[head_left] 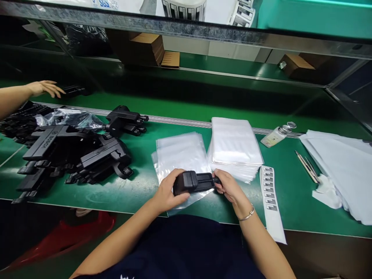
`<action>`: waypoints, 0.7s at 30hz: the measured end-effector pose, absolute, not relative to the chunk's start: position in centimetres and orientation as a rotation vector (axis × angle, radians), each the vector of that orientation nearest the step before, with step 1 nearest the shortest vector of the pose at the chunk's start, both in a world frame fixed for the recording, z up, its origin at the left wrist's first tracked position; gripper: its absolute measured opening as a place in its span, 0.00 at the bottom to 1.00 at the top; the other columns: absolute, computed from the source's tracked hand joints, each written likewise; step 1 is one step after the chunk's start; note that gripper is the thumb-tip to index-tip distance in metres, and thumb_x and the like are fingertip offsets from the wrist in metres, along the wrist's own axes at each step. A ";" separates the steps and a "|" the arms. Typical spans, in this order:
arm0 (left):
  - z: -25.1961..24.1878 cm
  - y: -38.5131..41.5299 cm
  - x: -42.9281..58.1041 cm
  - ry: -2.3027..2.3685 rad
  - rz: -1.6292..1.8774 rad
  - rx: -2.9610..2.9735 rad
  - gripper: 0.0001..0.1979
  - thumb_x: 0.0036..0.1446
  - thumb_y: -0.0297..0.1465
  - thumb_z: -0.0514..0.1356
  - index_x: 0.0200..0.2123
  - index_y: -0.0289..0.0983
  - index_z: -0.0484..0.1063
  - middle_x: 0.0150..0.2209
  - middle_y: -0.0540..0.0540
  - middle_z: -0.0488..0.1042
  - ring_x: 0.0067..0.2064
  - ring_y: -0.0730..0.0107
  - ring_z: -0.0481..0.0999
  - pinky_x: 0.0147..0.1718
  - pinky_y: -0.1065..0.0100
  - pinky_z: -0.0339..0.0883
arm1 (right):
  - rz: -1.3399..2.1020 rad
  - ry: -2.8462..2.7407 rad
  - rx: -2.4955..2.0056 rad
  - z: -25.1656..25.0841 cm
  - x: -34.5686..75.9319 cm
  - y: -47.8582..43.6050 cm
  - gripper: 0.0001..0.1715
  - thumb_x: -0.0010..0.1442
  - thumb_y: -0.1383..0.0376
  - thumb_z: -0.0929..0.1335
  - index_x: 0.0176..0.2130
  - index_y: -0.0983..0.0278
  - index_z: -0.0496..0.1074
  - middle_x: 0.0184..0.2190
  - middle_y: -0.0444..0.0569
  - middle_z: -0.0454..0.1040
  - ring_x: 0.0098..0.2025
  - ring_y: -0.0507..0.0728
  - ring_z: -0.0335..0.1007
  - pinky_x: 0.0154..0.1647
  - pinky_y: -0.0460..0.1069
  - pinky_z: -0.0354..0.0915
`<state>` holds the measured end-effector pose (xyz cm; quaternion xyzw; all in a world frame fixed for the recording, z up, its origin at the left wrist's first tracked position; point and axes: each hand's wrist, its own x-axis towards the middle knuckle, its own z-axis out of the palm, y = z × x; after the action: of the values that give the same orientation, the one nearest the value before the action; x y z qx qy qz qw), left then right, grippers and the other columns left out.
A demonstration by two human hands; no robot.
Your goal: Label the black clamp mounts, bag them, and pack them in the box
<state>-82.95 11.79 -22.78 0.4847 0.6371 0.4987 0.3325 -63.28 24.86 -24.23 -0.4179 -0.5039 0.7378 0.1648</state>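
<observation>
My left hand point(168, 192) is wrapped round the thick end of a black plastic bracket-like part point(203, 182), with the thumb along its near side. The fingers of my right hand point(228, 186) are closed on the narrow tip at the part's other end. It is held level over a short stack of clear plastic bags point(183, 149). Just beyond my right hand lies a thicker pile of translucent white bags point(235, 143). Several similar black parts point(101, 157) are heaped to the left, and a separate one point(124, 120) lies near the metal strip.
Right of the bags are a label strip point(270, 193), a small bottle point(276, 135), tweezers point(309, 168) and white sheets point(343, 170). A co-worker's hand point(43, 88) reaches in at far left beside a dark part. A metal-edged shelf point(186, 33) spans overhead.
</observation>
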 end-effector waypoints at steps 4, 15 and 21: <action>-22.5 12.6 -82.5 1.652 1.382 0.995 0.28 0.51 0.48 0.61 0.50 0.37 0.66 0.45 0.43 0.73 0.48 0.56 0.72 0.48 0.60 0.63 | 1.395 -1.857 -1.093 -23.1 -62.9 23.9 0.16 0.59 0.54 0.63 0.26 0.61 0.65 0.16 0.39 0.60 0.18 0.50 0.55 0.21 0.46 0.54; -22.6 11.5 -82.4 1.621 1.403 1.271 0.29 0.40 0.49 0.68 0.42 0.38 0.71 0.41 0.43 0.75 0.44 0.55 0.74 0.45 0.58 0.67 | 1.604 -1.698 -1.162 -22.5 -62.6 23.5 0.19 0.60 0.53 0.60 0.24 0.60 0.64 0.14 0.38 0.54 0.16 0.50 0.49 0.17 0.46 0.50; -22.3 13.1 -81.6 1.378 1.288 0.575 0.26 0.54 0.51 0.58 0.44 0.35 0.69 0.38 0.43 0.75 0.42 0.58 0.74 0.42 0.62 0.68 | 0.821 -2.033 -0.852 -21.4 -60.9 22.4 0.11 0.58 0.56 0.66 0.30 0.59 0.71 0.20 0.45 0.69 0.22 0.54 0.63 0.25 0.50 0.62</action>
<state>-81.60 13.07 -22.29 0.2430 0.5827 0.5447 0.5520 -60.94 22.41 -21.38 -0.3344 -0.7978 0.3221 0.3846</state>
